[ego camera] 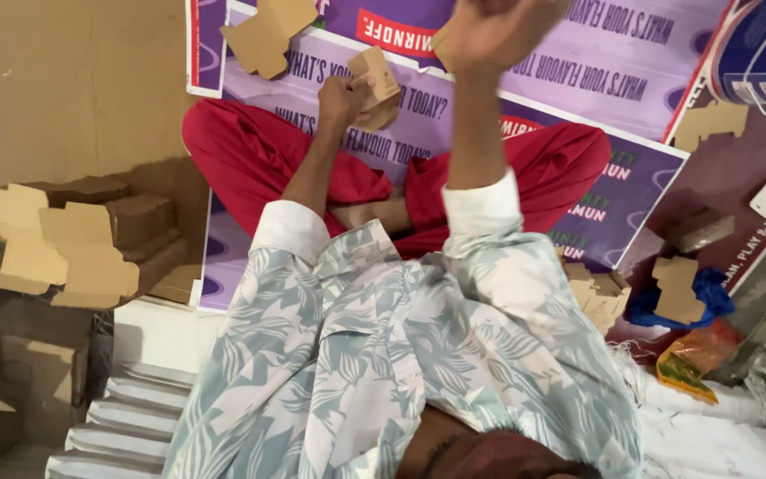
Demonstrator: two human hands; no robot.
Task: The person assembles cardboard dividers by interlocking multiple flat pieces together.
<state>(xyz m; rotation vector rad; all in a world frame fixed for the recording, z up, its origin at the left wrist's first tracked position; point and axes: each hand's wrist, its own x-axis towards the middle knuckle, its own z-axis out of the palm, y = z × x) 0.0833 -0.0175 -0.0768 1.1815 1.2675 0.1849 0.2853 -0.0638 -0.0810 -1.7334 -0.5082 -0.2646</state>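
Fingers of the left hand are curled tight around a small brown cardboard piece. The piece is half folded and is held up just past the person's crossed legs in red trousers.

The right hand is lifted high, far up in the head view, and it looks blurry. A bit of brown peeks out at its left side, but it is too fuzzy to tell if those fingers are wide, narrow or holding something.

The step in hand looks like folding the little cardboard piece into shape, with only the left hand on it now. A next move would call for both hands on the piece, with a firm pinch on its flaps so it does not spring open.

Under the legs lie purple posters. On the left sits a pile of flat cardboard cut-outs. One more flat cut-out lies far off on the posters. On the right are more cardboard bits, resting on a blue bag, and near them an orange packet.
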